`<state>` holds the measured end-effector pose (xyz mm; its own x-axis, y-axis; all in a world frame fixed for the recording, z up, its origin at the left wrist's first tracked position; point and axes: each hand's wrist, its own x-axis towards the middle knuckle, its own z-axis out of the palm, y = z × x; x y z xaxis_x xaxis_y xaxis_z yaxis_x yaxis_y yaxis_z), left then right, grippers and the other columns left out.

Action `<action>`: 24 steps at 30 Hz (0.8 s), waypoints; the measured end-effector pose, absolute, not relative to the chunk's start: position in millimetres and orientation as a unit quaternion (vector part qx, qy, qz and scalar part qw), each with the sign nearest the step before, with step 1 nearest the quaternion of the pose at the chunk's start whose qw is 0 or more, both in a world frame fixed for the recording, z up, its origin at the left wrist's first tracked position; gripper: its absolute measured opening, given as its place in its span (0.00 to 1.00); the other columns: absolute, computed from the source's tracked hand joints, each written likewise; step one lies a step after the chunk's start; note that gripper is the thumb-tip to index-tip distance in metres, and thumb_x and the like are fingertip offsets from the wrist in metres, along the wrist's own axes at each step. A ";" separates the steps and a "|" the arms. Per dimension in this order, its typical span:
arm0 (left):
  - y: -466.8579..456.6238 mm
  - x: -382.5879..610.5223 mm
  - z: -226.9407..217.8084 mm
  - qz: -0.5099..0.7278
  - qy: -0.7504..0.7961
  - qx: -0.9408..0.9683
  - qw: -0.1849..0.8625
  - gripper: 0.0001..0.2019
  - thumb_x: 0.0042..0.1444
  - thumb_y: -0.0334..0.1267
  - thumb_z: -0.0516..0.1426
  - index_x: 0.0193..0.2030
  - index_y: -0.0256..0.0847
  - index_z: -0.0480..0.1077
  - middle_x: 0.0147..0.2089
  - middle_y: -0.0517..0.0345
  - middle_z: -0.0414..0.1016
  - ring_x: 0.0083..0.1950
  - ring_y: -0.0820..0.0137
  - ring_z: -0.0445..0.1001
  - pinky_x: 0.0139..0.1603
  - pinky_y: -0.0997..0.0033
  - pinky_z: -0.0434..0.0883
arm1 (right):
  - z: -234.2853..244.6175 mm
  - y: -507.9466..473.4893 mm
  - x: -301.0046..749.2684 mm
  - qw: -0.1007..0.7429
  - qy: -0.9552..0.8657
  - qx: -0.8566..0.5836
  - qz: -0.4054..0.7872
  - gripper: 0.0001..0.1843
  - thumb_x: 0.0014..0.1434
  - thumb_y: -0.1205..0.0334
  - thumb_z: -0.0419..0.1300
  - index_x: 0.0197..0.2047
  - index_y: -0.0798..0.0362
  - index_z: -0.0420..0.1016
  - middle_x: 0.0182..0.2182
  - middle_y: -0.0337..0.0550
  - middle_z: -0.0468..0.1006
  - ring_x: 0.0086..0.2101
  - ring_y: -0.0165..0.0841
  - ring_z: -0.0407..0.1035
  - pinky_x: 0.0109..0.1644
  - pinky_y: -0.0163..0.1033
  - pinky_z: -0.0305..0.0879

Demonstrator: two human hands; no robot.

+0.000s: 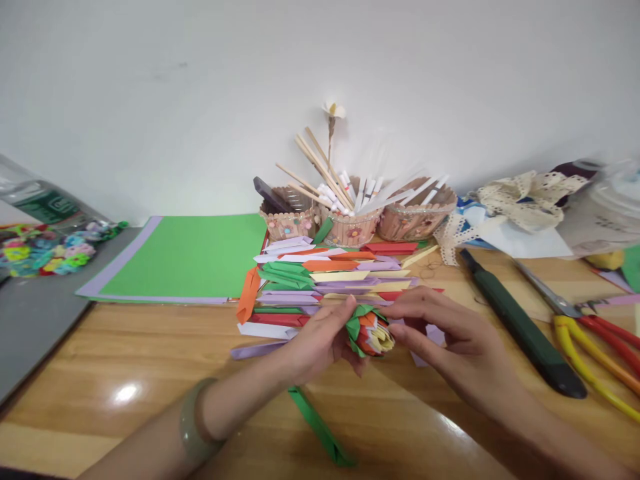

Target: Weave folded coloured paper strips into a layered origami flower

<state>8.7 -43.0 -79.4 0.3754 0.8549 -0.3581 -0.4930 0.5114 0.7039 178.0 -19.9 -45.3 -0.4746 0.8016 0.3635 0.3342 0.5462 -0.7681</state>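
My left hand is closed around a small bundle of folded paper strips, green, orange and cream, held just above the wooden table. My right hand pinches the bundle's upper right side with its fingertips. A green bangle sits on my left wrist. Behind the hands lies a pile of folded paper strips in purple, green, orange, red and cream. One green folded strip lies on the table under my left forearm.
Green and purple paper sheets lie at back left. Several stick-built cups hold sticks and paper rolls. A dark craft knife, scissors, lace trim and a bag of colourful paper pieces flank the work area.
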 end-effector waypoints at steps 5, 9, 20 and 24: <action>-43.6 3.8 -77.4 0.422 0.314 0.289 0.800 0.17 0.52 0.45 0.56 0.45 0.39 0.72 0.36 0.50 0.75 0.33 0.72 0.73 0.30 0.74 0.73 | -43.2 -21.5 180.7 0.370 -0.808 -0.337 0.310 0.09 0.56 0.68 0.57 0.38 0.48 0.75 0.34 0.42 0.77 0.36 0.32 0.71 0.38 0.36 0.69; -44.8 2.0 -75.6 0.431 0.298 0.293 0.800 0.16 0.52 0.40 0.57 0.48 0.40 0.71 0.43 0.50 0.74 0.39 0.69 0.73 0.36 0.70 0.73 | -41.7 -23.8 181.6 0.374 -0.799 -0.362 0.300 0.06 0.56 0.65 0.57 0.37 0.49 0.73 0.31 0.41 0.75 0.32 0.32 0.70 0.32 0.36 0.67; -43.2 8.3 -74.0 0.520 0.357 0.282 0.723 0.21 0.38 0.27 0.65 0.41 0.44 0.73 0.45 0.59 0.73 0.49 0.69 0.69 0.49 0.72 0.64 | -38.6 -24.2 178.3 0.346 -0.772 -0.411 0.341 0.07 0.55 0.63 0.56 0.29 0.53 0.75 0.24 0.41 0.74 0.22 0.29 0.65 0.23 0.34 0.60; -42.4 7.7 -79.7 0.531 0.348 0.348 0.689 0.25 0.40 0.26 0.63 0.47 0.46 0.69 0.52 0.57 0.70 0.55 0.65 0.65 0.53 0.67 0.63 | -38.1 -21.9 177.4 0.316 -0.716 -0.460 0.419 0.10 0.53 0.58 0.57 0.28 0.53 0.75 0.25 0.42 0.75 0.25 0.31 0.66 0.24 0.34 0.59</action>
